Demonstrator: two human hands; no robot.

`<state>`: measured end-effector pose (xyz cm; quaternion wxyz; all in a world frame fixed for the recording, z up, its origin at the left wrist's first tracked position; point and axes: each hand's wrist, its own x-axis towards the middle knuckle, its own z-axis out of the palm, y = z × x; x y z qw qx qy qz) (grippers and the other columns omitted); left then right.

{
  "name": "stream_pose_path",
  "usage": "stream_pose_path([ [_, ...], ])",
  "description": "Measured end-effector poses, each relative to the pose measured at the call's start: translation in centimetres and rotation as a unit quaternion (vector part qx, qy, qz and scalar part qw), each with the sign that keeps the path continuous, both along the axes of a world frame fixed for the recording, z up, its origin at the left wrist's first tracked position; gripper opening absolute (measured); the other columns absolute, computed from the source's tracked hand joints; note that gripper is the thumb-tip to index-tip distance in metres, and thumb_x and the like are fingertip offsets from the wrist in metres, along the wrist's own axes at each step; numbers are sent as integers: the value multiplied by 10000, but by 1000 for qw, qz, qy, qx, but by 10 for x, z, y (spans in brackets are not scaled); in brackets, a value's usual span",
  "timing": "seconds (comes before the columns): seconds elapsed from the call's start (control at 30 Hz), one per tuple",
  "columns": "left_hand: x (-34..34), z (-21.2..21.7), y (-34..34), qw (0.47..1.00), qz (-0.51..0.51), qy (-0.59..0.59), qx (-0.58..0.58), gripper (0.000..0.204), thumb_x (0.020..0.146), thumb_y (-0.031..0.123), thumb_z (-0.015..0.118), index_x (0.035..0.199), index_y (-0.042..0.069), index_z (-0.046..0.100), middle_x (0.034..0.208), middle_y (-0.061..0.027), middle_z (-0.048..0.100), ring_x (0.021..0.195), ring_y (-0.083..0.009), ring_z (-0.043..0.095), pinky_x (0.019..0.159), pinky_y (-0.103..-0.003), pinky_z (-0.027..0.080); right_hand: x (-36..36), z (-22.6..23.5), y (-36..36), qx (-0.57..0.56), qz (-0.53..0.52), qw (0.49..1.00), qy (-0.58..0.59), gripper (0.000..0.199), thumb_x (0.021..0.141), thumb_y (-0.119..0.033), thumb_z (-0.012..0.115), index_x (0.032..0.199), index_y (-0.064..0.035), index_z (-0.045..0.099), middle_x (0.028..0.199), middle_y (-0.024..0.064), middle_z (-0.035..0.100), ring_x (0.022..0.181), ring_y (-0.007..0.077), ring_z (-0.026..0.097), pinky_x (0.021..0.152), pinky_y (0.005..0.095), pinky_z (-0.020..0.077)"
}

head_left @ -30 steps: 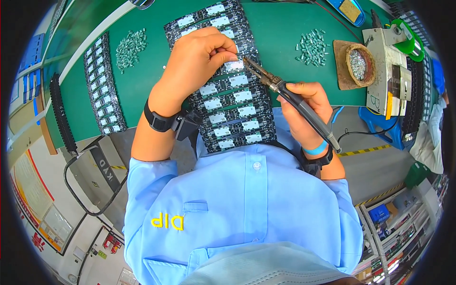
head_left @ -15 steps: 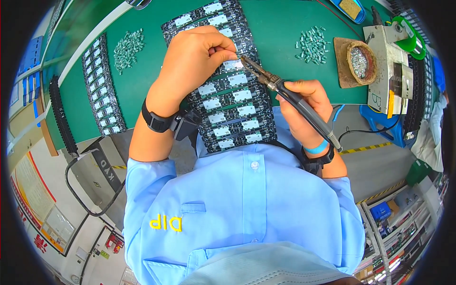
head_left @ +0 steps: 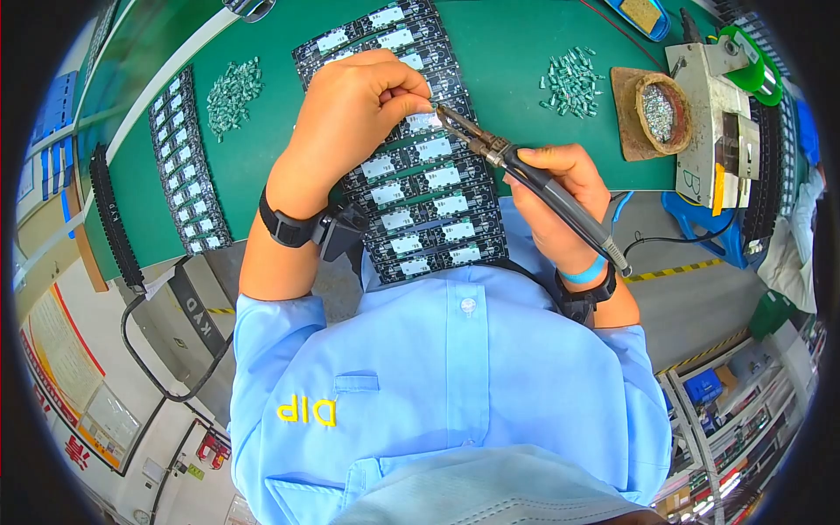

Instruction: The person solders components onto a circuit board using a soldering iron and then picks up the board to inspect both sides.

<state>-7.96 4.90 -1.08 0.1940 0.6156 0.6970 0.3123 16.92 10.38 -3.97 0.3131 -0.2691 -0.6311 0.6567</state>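
Observation:
A long black panel of circuit boards [head_left: 420, 188] with white rectangular parts lies on the green bench mat [head_left: 507, 52]. My left hand [head_left: 354, 114] rests on the panel, its fingertips pinched on something small and thin that I cannot make out. My right hand [head_left: 551, 197] grips a soldering iron [head_left: 534, 179] like a pen. The iron's tip meets the board right beside the left fingertips. A cable runs from the iron's handle past my right wrist.
A second panel of boards [head_left: 188, 171] lies at the left. Two heaps of small metal parts [head_left: 232, 87] [head_left: 570, 80] sit on the mat. A tip-cleaning pot with brass wool [head_left: 658, 109] and a grey iron stand [head_left: 713, 114] are at the right.
Both hands stay at the same spot on the panel. The iron's tip has shifted only slightly against the board.

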Motion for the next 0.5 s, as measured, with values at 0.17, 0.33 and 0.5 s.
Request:
stream_pose_path([
  [0.17,1,1,0,1000,0,6,2,93,734,57,779,808,56,723,725,-69,642,604,-193,610,552,-302,480,-3,5,1,-25,-11,1000,-12,265,848,98,621,1094,10,575,969,114,688,888,132,656,795,263,521],
  [0.33,2,1,-1,1000,7,3,-2,88,734,51,778,800,54,720,724,-63,640,600,-186,602,550,-298,477,-3,9,3,-48,-3,999,-6,260,850,95,618,1093,14,574,965,113,686,887,135,655,799,269,523],
  [0.5,1,-1,-1,1000,-2,8,-8,124,750,40,783,855,31,719,742,-29,626,613,-113,549,570,-248,451,-3,6,3,-37,-7,999,17,265,848,98,613,1096,15,571,957,108,683,880,136,652,803,274,525],
])
